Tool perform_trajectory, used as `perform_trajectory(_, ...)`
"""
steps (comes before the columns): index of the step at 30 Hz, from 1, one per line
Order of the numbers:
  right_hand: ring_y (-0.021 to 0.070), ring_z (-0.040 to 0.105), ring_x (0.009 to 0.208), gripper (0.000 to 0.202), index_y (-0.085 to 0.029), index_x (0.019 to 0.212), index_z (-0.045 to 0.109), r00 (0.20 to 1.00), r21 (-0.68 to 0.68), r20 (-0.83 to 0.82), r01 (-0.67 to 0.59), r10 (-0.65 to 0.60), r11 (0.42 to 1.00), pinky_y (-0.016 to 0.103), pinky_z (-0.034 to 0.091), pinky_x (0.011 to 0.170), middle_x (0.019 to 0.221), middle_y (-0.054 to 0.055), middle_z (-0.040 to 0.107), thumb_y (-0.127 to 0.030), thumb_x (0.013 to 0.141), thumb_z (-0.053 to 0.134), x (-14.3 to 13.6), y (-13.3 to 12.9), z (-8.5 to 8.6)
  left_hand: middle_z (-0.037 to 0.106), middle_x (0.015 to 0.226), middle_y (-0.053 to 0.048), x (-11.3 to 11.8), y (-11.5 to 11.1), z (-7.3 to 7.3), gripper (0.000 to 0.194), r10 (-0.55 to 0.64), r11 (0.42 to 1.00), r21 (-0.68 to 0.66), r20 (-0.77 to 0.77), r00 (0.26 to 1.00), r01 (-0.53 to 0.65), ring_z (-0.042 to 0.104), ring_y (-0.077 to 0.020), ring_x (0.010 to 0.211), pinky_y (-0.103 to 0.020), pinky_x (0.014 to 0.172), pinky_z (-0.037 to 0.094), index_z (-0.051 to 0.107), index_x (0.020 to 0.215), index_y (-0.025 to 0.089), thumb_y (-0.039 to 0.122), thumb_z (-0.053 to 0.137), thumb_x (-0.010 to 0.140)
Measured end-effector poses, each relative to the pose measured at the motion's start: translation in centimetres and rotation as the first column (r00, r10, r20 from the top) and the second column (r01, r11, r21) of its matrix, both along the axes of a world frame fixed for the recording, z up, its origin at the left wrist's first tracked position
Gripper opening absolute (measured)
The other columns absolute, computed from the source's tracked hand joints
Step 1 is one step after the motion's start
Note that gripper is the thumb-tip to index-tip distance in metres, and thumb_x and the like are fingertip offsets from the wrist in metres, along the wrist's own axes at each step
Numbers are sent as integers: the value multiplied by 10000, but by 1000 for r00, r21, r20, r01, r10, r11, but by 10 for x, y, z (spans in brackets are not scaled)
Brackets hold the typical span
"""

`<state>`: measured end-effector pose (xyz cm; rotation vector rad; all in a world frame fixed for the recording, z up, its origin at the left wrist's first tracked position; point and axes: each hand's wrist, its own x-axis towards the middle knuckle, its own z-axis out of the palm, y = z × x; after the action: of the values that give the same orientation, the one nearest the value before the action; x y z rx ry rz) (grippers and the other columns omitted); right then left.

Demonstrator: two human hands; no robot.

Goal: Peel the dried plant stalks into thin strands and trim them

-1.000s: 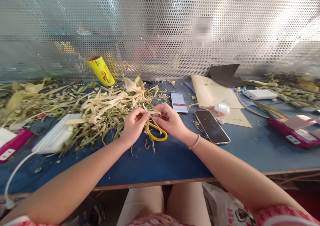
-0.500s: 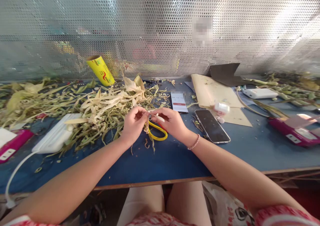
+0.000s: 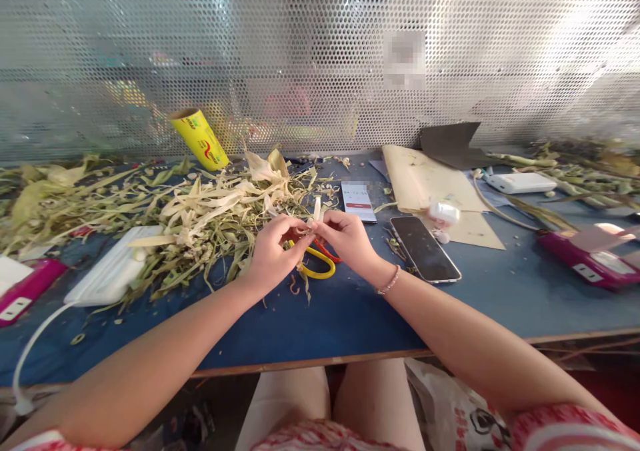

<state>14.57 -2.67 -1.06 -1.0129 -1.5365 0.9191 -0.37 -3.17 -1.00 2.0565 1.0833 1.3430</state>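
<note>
Left hand (image 3: 273,254) and right hand (image 3: 354,243) pinch a pale strip (image 3: 317,208); loose fingertips could drop it onto the scissors (image 3: 319,276).

Both hands meet fingertip to fingertip
The left hand (image 3: 275,251) and right hand (image 3: 350,241) pinch with curled fingers; both bare forearms angle inward from the near corners, a bracelet circling the right wrist (image 3: 387,279).

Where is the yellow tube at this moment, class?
In the head view, the yellow tube leans at the back left of the table, behind the dried plant pile and before the perforated screen.
</note>
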Motion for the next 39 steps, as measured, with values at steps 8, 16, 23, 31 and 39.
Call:
perform_trajectory(8, 80, 391, 496, 479, -173, 480, 438, 999, 33, -8, -46, 46, 998, 229, 312, 478, 481, -24, 437, -584, 698, 551, -1, -1, 1, 539, 672, -11, 1, 0, 1, 142, 23, 1000, 9, -10, 1000, -22, 524, -112, 621, -230, 561, 428, 591, 708, 169, 306, 593, 746)
perform_trajectory(16, 87, 424, 558, 269, -181, 693, 531, 999, 97, -46, -21, 25, 995, 234, 364, 540, 621, -18, 490, -443, 744, 560, -3, -3, -2, 534, 660, -3, 0, -1, 4, 144, 82, 997, -3, -19, 996, -82, 512, -103, 615, -219, 569, 414, 568, 687, 167, 277, 547, 777)
perform_trajectory(23, 103, 522, 584, 394, -167, 621, 553, 972, -107, -175, -179, 159, 978, 254, 451, 591, 611, 4, 556, -556, 676, 588, -3, -4, 2, 562, 673, 0, -2, 3, 6, 143, 179, 981, -86, 53, 982, -175, 497, -92, 574, -211, 538, 404, 566, 698, 164, 295, 564, 755)
perform_trajectory(31, 59, 521, 555, 356, -162, 684, 524, 849, -375, -486, -417, 207, 828, 214, 458, 577, 640, -18, 567, -472, 617, 686, -6, 3, -5, 540, 680, -3, -2, -1, 10, 162, 92, 995, -39, 85, 992, -89, 500, -108, 635, -228, 597, 422, 541, 659, 177, 302, 565, 758)
perform_trajectory(39, 84, 464, 578, 308, -181, 815, 611, 981, 9, -191, -35, 36, 999, 246, 422, 588, 676, -4, 531, -473, 784, 519, 0, 9, -9, 488, 620, 14, -1, 0, 7, 185, 31, 981, -194, 158, 987, 0, 457, -97, 566, -229, 534, 384, 526, 640, 179, 326, 583, 736)
